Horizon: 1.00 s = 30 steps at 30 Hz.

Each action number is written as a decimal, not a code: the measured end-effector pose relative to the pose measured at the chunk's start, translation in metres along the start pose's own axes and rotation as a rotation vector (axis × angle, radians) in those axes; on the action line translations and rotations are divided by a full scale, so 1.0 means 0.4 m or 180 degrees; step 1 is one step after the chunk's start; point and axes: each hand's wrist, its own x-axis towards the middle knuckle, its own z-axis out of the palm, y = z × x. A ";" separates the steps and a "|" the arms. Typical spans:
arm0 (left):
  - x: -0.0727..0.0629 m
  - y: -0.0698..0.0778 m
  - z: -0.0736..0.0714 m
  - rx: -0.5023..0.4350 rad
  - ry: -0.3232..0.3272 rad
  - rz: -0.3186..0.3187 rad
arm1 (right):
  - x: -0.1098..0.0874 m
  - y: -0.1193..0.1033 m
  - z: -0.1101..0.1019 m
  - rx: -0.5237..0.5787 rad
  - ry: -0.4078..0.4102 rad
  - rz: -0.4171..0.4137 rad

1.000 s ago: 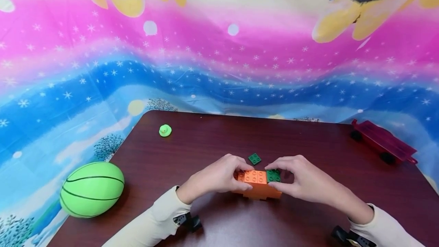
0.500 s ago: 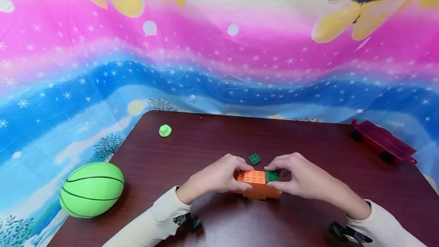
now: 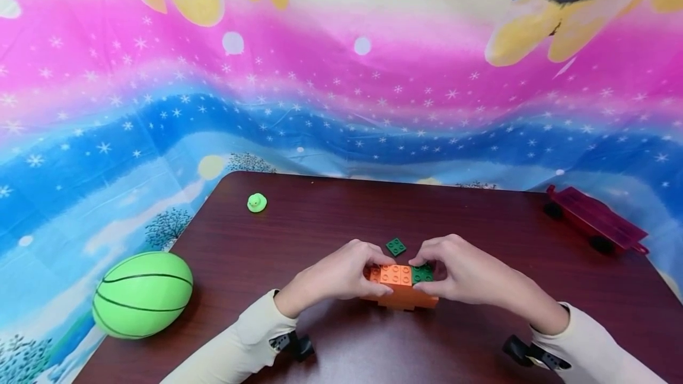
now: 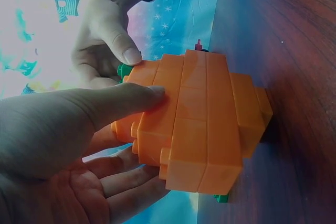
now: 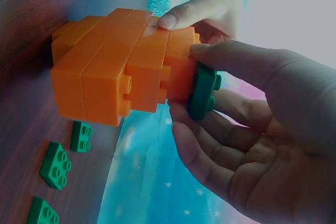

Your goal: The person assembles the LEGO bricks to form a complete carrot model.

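In the middle of the table, a stepped build of orange toy building bricks [image 3: 402, 296] stands upright, studs on top. My left hand [image 3: 347, 268] grips its left end, thumb on the near side and fingers behind. My right hand [image 3: 464, 270] pinches a thin green brick [image 5: 201, 92] between thumb and fingers at the right end of the build's top row. In the right wrist view this green brick lies against the top of the orange bricks [image 5: 105, 72], its studs facing away from them. The build's far side is hidden in the head view.
A loose green brick [image 3: 396, 246] lies behind the build; the right wrist view shows several, one of them [image 5: 55, 165] on the tabletop. A green ball [image 3: 143, 294] is at the left, a small green duck [image 3: 257, 202] at the back left, a red toy wagon [image 3: 597, 218] at the right.
My right hand and the green brick have shifted slightly left along the top of the orange build. The left hand and the build have stayed in place.
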 end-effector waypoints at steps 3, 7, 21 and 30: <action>0.002 0.000 0.001 -0.0003 -0.0001 -0.0024 | 0.000 0.003 -0.001 0.0091 -0.0020 0.0023; 0.002 0.001 0.000 -0.0018 0.0002 -0.0040 | -0.003 0.009 0.004 0.0164 -0.0003 0.0101; -0.002 -0.008 0.001 -0.0131 0.0050 0.0028 | -0.006 0.023 0.083 -0.0078 0.0450 -0.0198; -0.014 -0.096 -0.017 -0.0646 -0.0504 -0.0230 | -0.008 0.037 0.101 0.0029 0.0583 -0.0391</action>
